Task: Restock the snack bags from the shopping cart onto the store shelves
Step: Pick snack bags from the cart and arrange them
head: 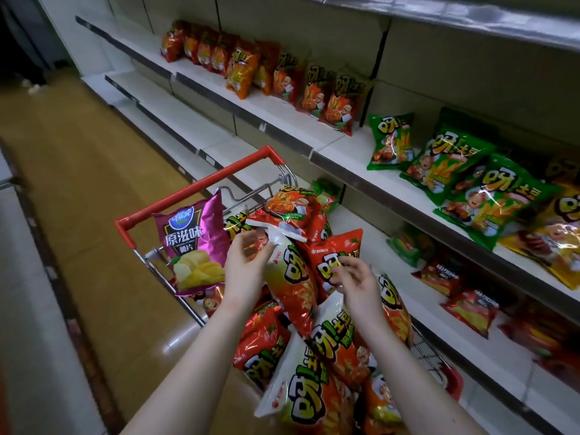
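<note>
Left hand (248, 265): thumb and fingertips closed in a pinch on the white crimped top seam of the red-and-white glossy foil snack bag (292, 277).
Right hand (354, 281): fingers curled, tips against the face of a second red foil bag (343, 246); pinching or only touching, cannot tell.
Where the bag lies: in the wire shopping cart with the red plastic rim (194, 186), on top of the heap, top seam at the left fingertips, body below and to the right of them.
Long axis: from the left fingers down and back toward the wrists, tilted slightly rightward; closer to upright than flat.
Nearer hand: left, on the seam itself; right just beside the bag's lower half, not on it.
Key relation: matching red bags (314, 89) upright in a row on the white metal shelf (339, 144), up, ahead and right of the fingers, well apart; likely a lift clear of the heap, then a swing rightward across the cart rim.
Material: thin crinkled foil, shiny, air-puffed, pillow-shaped; probably light and slippery, the seam the firmest place to hold.
Neighbours: purple foil crisp bag (194, 243) standing left of the left fingers; green foil bags (455, 171) lying slanted far right of the right fingers.
Risk: loose bags leaning against it, likely to slide once lifted.
</note>
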